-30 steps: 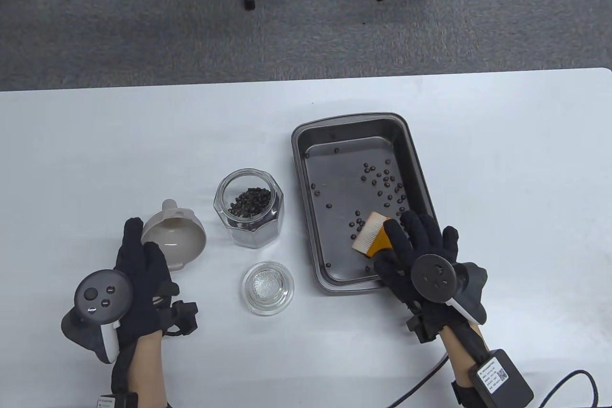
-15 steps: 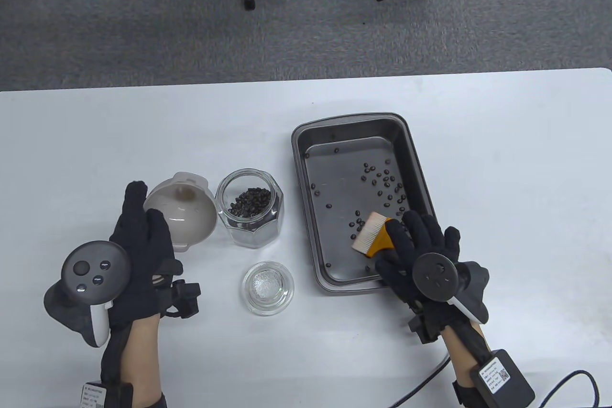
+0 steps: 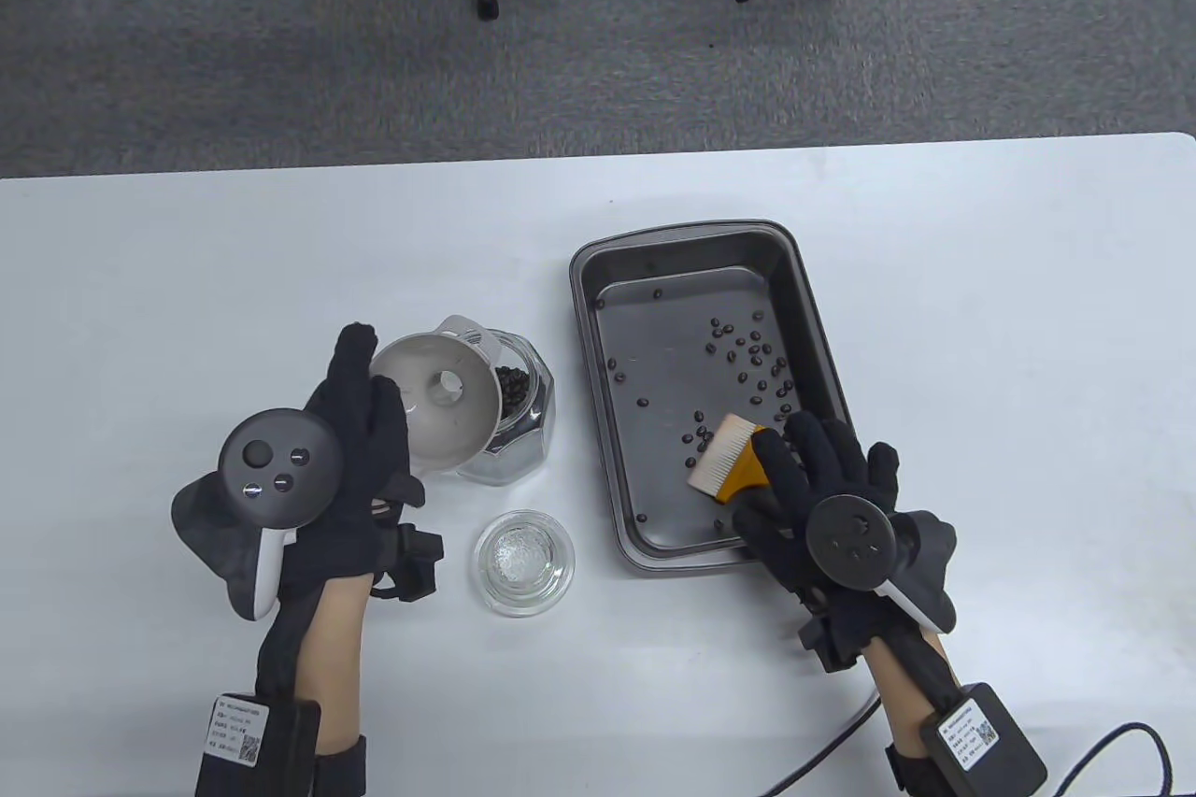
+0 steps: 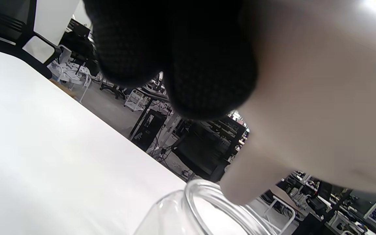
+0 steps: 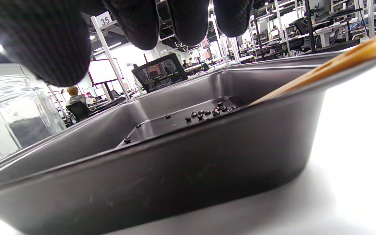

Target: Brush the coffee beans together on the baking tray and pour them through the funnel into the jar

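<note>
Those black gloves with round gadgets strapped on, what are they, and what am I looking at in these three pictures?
No robot here: a person wears sensor gloves, each with a motion tracker on its back. One camera looks down at the white table; the other two sit on the wrists.

The left hand holds a grey funnel tilted over the glass jar, which holds some coffee beans. The right hand holds a brush in the baking tray, where beans lie scattered. The jar's glass lid lies in front.
</note>
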A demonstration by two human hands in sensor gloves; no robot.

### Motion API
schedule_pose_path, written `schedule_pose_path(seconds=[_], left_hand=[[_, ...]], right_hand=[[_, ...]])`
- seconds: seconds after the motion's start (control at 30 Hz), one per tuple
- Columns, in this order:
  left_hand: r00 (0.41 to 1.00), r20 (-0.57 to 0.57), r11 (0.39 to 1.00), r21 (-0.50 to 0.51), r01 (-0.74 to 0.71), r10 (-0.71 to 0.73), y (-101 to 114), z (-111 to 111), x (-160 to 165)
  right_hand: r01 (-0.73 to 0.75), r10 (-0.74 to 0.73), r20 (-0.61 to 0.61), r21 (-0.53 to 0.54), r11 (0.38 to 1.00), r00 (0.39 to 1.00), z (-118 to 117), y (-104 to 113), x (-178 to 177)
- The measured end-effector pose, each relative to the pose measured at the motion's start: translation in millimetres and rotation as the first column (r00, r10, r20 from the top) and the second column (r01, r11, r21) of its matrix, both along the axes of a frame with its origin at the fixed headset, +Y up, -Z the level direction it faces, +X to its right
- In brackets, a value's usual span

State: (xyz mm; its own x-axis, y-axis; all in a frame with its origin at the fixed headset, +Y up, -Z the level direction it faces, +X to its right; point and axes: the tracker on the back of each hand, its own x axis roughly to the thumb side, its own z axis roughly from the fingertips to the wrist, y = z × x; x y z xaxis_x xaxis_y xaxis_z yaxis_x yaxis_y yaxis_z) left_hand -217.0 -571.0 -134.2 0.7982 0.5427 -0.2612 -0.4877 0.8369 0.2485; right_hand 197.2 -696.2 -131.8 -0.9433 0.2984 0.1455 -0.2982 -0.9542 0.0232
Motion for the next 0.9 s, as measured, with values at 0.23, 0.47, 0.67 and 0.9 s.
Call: schedule_pose_path(seconds=[0.23, 0.47, 0.67, 0.9], left_hand=[[1.0, 0.006, 0.998, -0.057, 0.024, -0.023, -9.4, -13.5, 10.5], [1.0, 0.01, 0.993, -0.118, 0.0, 0.001, -21.2, -29.7, 13.9], [1.0, 0.005, 0.985, -0.169, -0.018, 0.019, -33.2, -41.1, 12.2], [0.999, 0.004, 0.973, -0.228, -0.03, 0.032, -48.0, -53.8, 10.3]], right_hand=[[-0.006, 0.006, -0.007, -0.005, 1.0, 1.0, 0.3, -1.2, -1.2], [-0.012, 0.012, -0.008, -0.015, 1.0, 1.0, 0.0, -1.8, -1.3], [0.001, -0.001, 0.003, -0.034, 0.999, 1.0, -2.9, -5.0, 2.3], [-0.008, 0.008, 0.006, -0.05, 0.999, 1.0, -4.7, -8.0, 2.3]])
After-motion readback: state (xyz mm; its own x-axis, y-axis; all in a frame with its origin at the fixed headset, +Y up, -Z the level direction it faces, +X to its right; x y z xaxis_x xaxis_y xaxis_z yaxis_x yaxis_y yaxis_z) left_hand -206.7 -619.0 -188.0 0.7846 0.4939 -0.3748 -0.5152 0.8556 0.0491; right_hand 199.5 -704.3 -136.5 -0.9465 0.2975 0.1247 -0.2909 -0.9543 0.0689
